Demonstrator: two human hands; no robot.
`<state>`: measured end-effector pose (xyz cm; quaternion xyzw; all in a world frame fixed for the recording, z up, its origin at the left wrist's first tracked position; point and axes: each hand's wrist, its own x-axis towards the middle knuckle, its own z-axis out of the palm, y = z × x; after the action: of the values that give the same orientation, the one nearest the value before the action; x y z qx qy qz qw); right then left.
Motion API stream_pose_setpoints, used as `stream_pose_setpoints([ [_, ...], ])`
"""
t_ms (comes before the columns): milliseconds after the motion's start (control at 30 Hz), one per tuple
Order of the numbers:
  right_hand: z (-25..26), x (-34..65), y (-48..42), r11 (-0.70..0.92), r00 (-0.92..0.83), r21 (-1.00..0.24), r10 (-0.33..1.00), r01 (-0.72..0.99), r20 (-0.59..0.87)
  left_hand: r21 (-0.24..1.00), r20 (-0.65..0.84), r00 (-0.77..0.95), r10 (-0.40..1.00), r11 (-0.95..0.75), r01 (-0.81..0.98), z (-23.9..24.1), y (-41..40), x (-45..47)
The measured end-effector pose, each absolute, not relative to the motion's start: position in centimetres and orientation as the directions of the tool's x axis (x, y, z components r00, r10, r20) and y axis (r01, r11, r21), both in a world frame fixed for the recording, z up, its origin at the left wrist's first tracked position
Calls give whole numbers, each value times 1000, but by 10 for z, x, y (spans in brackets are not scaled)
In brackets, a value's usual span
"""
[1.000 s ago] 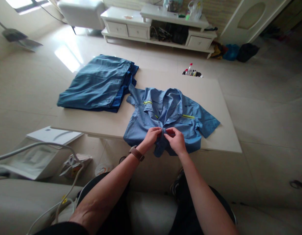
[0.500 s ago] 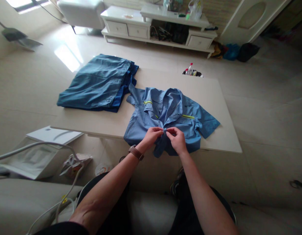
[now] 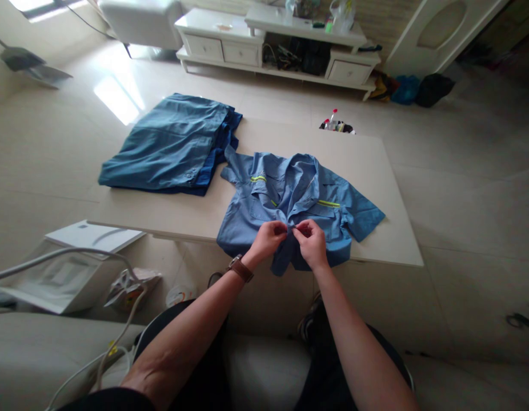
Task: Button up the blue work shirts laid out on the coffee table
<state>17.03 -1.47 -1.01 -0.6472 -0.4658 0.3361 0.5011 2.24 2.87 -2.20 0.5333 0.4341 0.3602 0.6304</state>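
A blue short-sleeved shirt (image 3: 243, 211) with yellow stripes over its chest pockets lies face up on the table, collar pointing away from me. Its lower part hangs over the table's near edge. My left hand (image 3: 269, 235) and my right hand (image 3: 309, 238) meet at the front opening, both pinching the shirt's placket edges between thumb and fingers. Any button between the fingertips is too small to make out. A brown-strapped watch (image 3: 240, 268) is on my left wrist.
Folded blue clothes (image 3: 161, 142) lie stacked at the left of the white table (image 3: 354, 154). Beyond the far edge, red-capped bottles (image 3: 333, 120) show. A white cabinet (image 3: 221, 51) stands at the back. A white box (image 3: 76, 268) and a cable (image 3: 131, 274) are at lower left.
My left hand has turned slightly, its fingers more curled, and the watch face now shows. Both hands stay at the shirt front, and the placket between them has shifted a little.
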Motion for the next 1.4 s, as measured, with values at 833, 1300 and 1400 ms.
stream_pose_setpoints([
  [833,6,170,-20,145,41,-761,975,632,219,818,-429,227,874,483,-313,-17,20,28],
  [1300,2,165,-19,18,244,-895,959,445,141,831,-316,198,928,371,-414,-9,18,30],
  [1400,-7,167,-15,-116,324,-963,946,245,-31,882,-236,224,946,305,-359,-9,19,30],
])
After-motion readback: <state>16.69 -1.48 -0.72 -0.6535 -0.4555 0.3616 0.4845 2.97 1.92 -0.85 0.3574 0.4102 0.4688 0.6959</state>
